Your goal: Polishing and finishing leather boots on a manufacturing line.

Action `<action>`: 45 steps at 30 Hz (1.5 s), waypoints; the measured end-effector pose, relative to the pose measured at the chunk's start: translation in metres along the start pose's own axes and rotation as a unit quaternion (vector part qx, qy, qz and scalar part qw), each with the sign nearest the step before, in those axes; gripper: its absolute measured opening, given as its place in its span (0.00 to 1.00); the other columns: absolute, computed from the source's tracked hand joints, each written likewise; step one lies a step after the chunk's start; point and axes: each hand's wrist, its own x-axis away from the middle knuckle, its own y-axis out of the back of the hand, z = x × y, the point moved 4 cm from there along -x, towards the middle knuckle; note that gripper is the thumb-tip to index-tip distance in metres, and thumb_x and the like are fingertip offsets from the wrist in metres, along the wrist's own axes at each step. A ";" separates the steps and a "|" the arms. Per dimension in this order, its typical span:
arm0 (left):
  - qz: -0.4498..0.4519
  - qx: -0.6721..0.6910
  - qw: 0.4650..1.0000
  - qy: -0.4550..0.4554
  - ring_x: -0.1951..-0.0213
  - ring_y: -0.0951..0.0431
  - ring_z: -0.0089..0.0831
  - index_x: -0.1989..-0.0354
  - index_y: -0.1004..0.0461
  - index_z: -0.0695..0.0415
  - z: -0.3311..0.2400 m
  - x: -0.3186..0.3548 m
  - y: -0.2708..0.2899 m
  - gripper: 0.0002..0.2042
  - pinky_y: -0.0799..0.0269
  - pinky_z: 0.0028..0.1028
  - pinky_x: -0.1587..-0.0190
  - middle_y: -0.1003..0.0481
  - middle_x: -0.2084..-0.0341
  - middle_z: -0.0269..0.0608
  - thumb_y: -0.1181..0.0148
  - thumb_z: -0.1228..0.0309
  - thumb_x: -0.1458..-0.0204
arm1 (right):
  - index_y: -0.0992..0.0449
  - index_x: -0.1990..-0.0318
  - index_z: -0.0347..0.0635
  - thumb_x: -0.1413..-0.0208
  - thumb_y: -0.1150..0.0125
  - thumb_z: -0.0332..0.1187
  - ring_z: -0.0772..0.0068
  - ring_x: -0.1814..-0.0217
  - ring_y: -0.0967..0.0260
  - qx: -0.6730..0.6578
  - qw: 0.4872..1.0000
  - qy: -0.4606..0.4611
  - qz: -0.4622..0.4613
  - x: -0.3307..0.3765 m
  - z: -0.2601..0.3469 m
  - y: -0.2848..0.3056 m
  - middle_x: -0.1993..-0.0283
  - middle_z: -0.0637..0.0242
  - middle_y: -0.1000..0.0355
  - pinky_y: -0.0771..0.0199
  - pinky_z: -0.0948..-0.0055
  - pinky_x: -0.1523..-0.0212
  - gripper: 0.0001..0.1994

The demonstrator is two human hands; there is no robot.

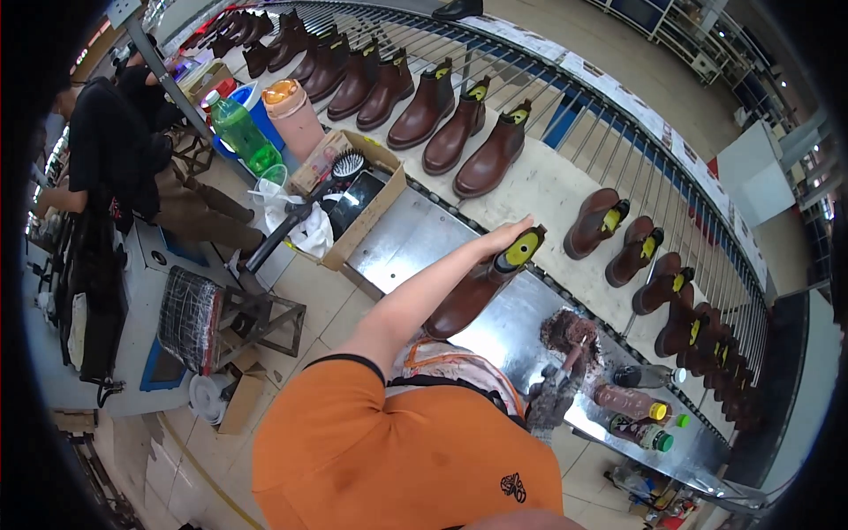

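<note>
Brown ankle boot (468,296), toe toward us, sits over the metal bench (508,346), with our left hand (511,237) against the top of its shaft. Our left fingers go behind the shaft, so we cannot tell how firmly they press. Our right hand (555,397), dark and apparently gloved, is by a thin handle (571,357); its fingers blur together, so we cannot tell whether they are closed.

We judge the glossy upper smooth, slippery and easily marked. The yellow-green filling in its opening, if solid, would make it stiff and fairly heavy; the upper shaft or heel seems our best hold.

Our cardboard box (371,223) holds a hairbrush (348,162) and crumpled white plastic (311,231). A green bottle (243,132) and an orange-lidded pink jug (296,128) stand near it; the jug's contents are hidden. The yellow-capped bottle (623,402) appears to contain something pinkish-brown.
</note>
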 end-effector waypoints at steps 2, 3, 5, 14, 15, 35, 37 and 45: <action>0.099 -0.045 0.991 0.076 0.72 0.27 0.24 0.64 0.25 0.59 0.012 -0.019 -0.007 0.27 0.31 0.24 0.68 0.25 0.72 0.37 0.56 0.43 0.45 | 0.49 0.37 0.42 0.42 0.51 0.28 0.80 0.76 0.38 -0.072 0.997 -0.004 0.012 0.001 0.027 -0.042 0.57 0.63 0.30 0.36 0.80 0.78 0.26; 0.106 -0.045 0.990 0.079 0.72 0.27 0.24 0.64 0.25 0.59 0.016 -0.021 -0.011 0.27 0.31 0.24 0.68 0.25 0.72 0.37 0.56 0.43 0.45 | 0.51 0.35 0.43 0.42 0.52 0.28 0.80 0.76 0.38 -0.108 0.994 -0.005 0.016 -0.005 0.044 -0.075 0.56 0.62 0.31 0.35 0.80 0.78 0.27; 0.041 -0.049 0.997 0.051 0.78 0.29 0.23 0.71 0.25 0.57 0.016 -0.018 -0.004 0.28 0.33 0.23 0.75 0.25 0.78 0.35 0.57 0.42 0.46 | 0.62 0.33 0.45 0.42 0.53 0.27 0.80 0.76 0.40 -0.042 0.998 -0.037 0.021 -0.001 0.048 -0.063 0.54 0.64 0.31 0.35 0.79 0.78 0.32; 0.315 0.062 0.906 -0.277 0.60 0.33 0.36 0.86 0.32 0.58 -0.096 0.078 -0.039 0.31 0.44 0.32 0.46 0.33 0.82 0.39 0.70 0.50 0.39 | 0.51 0.35 0.48 0.40 0.53 0.30 0.84 0.82 0.38 -0.002 0.996 0.071 -0.044 0.011 0.115 -0.085 0.68 0.68 0.32 0.37 0.83 0.84 0.26; 0.302 0.081 0.908 -0.279 0.60 0.34 0.36 0.86 0.32 0.58 -0.095 0.081 -0.040 0.31 0.45 0.33 0.46 0.33 0.82 0.39 0.70 0.49 0.39 | 0.51 0.35 0.50 0.40 0.53 0.28 0.84 0.82 0.38 -0.010 0.998 0.054 -0.029 0.007 0.109 -0.083 0.68 0.68 0.32 0.37 0.83 0.84 0.26; 0.353 0.026 0.895 -0.272 0.59 0.35 0.37 0.88 0.30 0.57 -0.088 0.096 -0.065 0.31 0.45 0.35 0.48 0.33 0.85 0.38 0.62 0.46 0.43 | 0.30 0.47 0.42 0.52 0.42 0.27 0.59 0.45 0.34 0.398 0.829 0.341 0.193 0.022 0.245 -0.120 0.47 0.58 0.32 0.36 0.65 0.44 0.21; 0.363 0.026 0.891 -0.272 0.59 0.35 0.37 0.88 0.30 0.57 -0.089 0.094 -0.067 0.31 0.46 0.35 0.47 0.33 0.85 0.38 0.61 0.46 0.44 | 0.31 0.47 0.44 0.53 0.42 0.27 0.55 0.44 0.36 0.422 0.798 0.371 0.216 0.022 0.248 -0.127 0.47 0.57 0.32 0.36 0.64 0.43 0.22; 0.349 0.037 0.900 -0.258 0.59 0.35 0.38 0.88 0.29 0.58 -0.088 0.099 -0.071 0.31 0.47 0.35 0.47 0.33 0.86 0.38 0.61 0.44 0.45 | 0.30 0.48 0.46 0.52 0.46 0.24 0.57 0.44 0.36 0.412 0.785 0.394 0.241 0.017 0.242 -0.131 0.47 0.60 0.32 0.37 0.65 0.43 0.20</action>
